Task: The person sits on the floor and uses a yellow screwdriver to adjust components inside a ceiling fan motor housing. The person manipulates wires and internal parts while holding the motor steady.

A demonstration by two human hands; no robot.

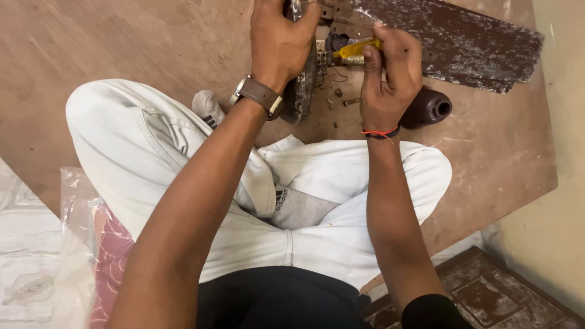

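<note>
Clearly I am partway into taking this ceiling fan motor (300, 91) apart. My left hand (281, 42) is closed over its upper rim, holding it on edge against the wooden board (122, 55). My right hand (387, 73) is wrapped around a yellow-handled screwdriver (356, 49), its tip pointed into the wiring and bracket just left of that hand. A few loose screws (348, 102) lie on the board below and between my hands, so I judge some fasteners are already out. A dark brown cover cup (429, 108) lies off the fan, just right of my right wrist. One paint-flecked blade (463, 42) stretches out beyond my right hand; whether it remains bolted on, I cannot tell.
</note>
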